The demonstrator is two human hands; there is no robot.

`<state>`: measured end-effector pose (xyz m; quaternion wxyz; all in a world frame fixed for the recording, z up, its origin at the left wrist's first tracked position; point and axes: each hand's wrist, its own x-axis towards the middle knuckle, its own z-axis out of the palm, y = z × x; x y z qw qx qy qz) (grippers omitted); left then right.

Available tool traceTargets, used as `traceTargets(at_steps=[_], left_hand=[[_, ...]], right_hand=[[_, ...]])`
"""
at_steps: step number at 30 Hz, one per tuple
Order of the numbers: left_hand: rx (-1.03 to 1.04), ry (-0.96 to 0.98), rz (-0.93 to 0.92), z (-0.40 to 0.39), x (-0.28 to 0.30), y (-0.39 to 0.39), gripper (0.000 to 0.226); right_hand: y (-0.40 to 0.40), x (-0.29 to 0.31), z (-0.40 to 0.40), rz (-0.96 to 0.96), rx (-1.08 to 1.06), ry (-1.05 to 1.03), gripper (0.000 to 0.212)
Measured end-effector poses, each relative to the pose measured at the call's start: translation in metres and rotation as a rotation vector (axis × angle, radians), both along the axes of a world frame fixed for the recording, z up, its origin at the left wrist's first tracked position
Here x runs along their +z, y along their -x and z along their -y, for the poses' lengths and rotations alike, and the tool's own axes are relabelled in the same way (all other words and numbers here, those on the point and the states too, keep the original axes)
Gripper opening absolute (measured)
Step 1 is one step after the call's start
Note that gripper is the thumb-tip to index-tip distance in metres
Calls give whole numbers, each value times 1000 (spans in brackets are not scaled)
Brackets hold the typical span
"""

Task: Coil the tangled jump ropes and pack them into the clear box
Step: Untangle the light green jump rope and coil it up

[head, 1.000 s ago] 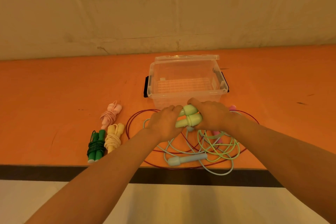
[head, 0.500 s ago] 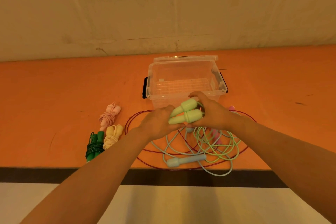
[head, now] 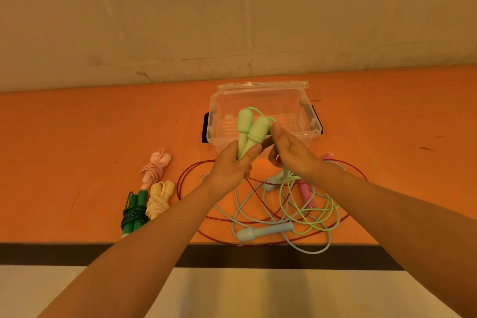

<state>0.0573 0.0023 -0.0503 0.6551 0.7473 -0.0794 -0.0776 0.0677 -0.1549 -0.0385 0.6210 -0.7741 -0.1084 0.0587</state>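
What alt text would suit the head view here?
The left hand grips two light green handles upright before an open clear box, while the right hand pinches their cord. Loose ropes tangle on the orange table; three coiled ropes lie to the left.

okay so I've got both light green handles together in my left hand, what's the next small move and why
Probably start winding the light green cord around the light green handles. Your left hand holds both upright, your right hand already pinches the cord beside them, and the rest lies loose on the table.
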Motion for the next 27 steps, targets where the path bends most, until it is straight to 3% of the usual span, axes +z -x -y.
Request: traceTargets(at_steps=[3, 8, 13, 15, 18, 19, 21, 22, 27], left_hand=[[166, 119, 21, 10, 9, -4, 22], [243, -15, 205, 21, 17, -2, 7], [265, -136, 260, 15, 4, -6, 16], [238, -168, 213, 11, 0, -8, 24], [134, -26, 44, 10, 5, 1, 8], [98, -25, -18, 10, 8, 3, 14], [57, -51, -75, 7, 5, 1, 53], [46, -67, -97, 6, 5, 0, 61], [-21, -116, -157, 3, 3, -1, 63]], right_hand=[[-1, -2, -8, -16, -36, -26, 39], [7, -9, -20, 52, 74, 274, 36], [11, -7, -22, -77, 175, 163, 40], [13, -3, -23, -116, 205, 164, 36], [12, -1, -26, -111, 272, 250, 46], [13, -1, -27, -105, 300, 278, 52], [15, 1, -28, -83, 344, 300, 61], [17, 2, -28, -74, 357, 303, 62], [19, 0, -31, 32, 312, 346, 64]])
